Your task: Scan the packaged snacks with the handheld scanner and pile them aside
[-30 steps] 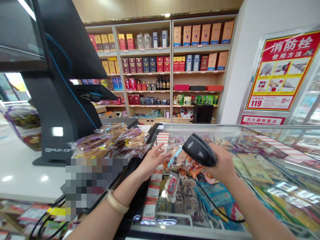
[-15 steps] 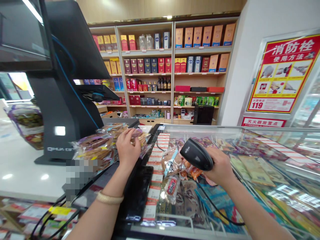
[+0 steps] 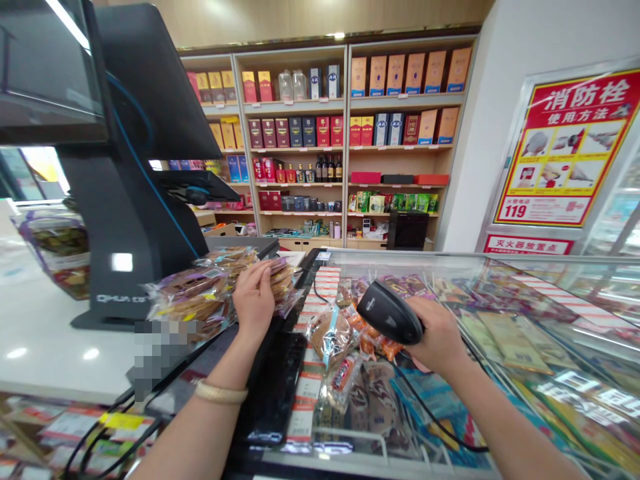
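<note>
My left hand, wearing a gold-coloured bracelet, is at a pile of clear-wrapped brown snack packets. Its fingers are drawn together on a packet at the pile's right end; the fingertips are partly hidden. My right hand is wrapped round a black barcode scanner, whose head points left above a glass-topped case. Below and left of the scanner, a round brown snack in a clear wrapper lies on the glass. A small red-labelled packet and orange-wrapped snacks are beside it.
A dark checkout terminal stands on the white counter at left. A black flat device lies between my forearms. The scanner's cable loops over the glass case. Shelves of boxed goods line the back.
The round snack and red-labelled packet have slid left on the glass. My left hand's thumb and fingers have drawn closer together over the pile. The scanner has shifted slightly left.
</note>
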Available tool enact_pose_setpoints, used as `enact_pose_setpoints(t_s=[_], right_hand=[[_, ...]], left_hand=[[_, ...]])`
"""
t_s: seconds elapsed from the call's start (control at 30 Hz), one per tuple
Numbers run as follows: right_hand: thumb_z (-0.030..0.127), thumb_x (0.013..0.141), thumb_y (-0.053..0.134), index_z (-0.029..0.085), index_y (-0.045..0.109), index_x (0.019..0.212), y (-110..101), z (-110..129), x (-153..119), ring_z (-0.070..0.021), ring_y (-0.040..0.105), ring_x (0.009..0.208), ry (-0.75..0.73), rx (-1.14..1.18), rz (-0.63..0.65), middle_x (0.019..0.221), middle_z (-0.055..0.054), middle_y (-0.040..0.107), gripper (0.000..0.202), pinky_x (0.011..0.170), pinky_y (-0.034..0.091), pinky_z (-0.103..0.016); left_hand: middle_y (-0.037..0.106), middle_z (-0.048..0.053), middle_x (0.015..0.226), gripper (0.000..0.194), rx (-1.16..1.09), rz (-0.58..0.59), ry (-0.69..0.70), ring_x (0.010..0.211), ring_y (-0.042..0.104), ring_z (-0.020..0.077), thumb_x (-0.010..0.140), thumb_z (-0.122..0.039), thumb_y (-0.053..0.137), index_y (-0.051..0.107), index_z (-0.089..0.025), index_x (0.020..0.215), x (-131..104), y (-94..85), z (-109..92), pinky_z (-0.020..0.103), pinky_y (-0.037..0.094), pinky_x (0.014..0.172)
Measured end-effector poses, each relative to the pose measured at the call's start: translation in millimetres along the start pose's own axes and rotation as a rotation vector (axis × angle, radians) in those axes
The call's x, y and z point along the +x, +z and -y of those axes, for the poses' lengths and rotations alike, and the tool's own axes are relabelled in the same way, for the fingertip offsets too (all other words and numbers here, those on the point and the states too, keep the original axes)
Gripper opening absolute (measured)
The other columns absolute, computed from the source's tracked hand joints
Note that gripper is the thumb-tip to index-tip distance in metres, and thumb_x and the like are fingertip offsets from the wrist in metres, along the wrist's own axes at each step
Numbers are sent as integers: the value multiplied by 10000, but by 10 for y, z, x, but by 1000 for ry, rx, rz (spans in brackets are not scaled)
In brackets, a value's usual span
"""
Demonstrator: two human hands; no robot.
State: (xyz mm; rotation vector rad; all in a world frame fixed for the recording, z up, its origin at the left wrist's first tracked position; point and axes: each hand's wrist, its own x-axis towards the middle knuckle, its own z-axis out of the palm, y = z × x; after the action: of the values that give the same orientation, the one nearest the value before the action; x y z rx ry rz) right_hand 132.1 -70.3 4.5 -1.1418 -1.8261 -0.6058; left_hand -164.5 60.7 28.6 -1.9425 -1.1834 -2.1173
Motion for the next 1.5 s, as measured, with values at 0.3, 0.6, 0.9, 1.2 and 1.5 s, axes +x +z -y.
enact_pose_setpoints(t_s=[0.3, 0.6, 0.9, 1.2, 1.5], right_hand=[[328, 788, 563, 194, 647, 881, -8, 12, 12, -197, 619, 676, 5, 11, 11, 718, -52, 660, 183, 619, 442, -295], [260, 744, 602, 212, 652, 997, -67, 140, 45, -198, 637, 770, -63, 178, 230, 871, -61, 708, 263, 687, 444, -307], [209, 714, 607, 226, 650, 972, -76, 247, 72, -186, 625, 789, -98, 177, 383, 852, -32, 698, 261, 700, 423, -298], [264, 738, 605, 210, 645, 959, -57, 179, 54, -184, 618, 734, -82, 169, 235, 799, -42, 683, 230, 658, 423, -291], [331, 771, 591, 222, 562, 714, -134, -42, 70, -172, 547, 559, 41, 26, -122, 598, -3, 562, 127, 535, 383, -272]], left_hand=[[648, 15, 780, 243, -800, -12, -477, 747, 612, 130, 880, -375, 552, 646, -187, 759, -22, 26, -413, 242, 505, 733], [454, -35, 625, 291, -1373, 377, -967, 603, 520, 74, 870, -191, 548, 396, -186, 622, -141, 118, -530, 232, 519, 708], [377, -37, 584, 378, -1339, 521, -1020, 561, 475, 77, 884, -258, 547, 328, -189, 583, -215, 129, -582, 238, 501, 647], [497, -18, 583, 388, -1214, 619, -985, 579, 520, 101, 800, -348, 675, 443, -178, 540, -233, 181, -529, 259, 498, 638], [717, 68, 740, 317, -765, 490, -1001, 637, 638, 156, 706, -432, 718, 713, -125, 787, -519, 354, -553, 261, 498, 610]])
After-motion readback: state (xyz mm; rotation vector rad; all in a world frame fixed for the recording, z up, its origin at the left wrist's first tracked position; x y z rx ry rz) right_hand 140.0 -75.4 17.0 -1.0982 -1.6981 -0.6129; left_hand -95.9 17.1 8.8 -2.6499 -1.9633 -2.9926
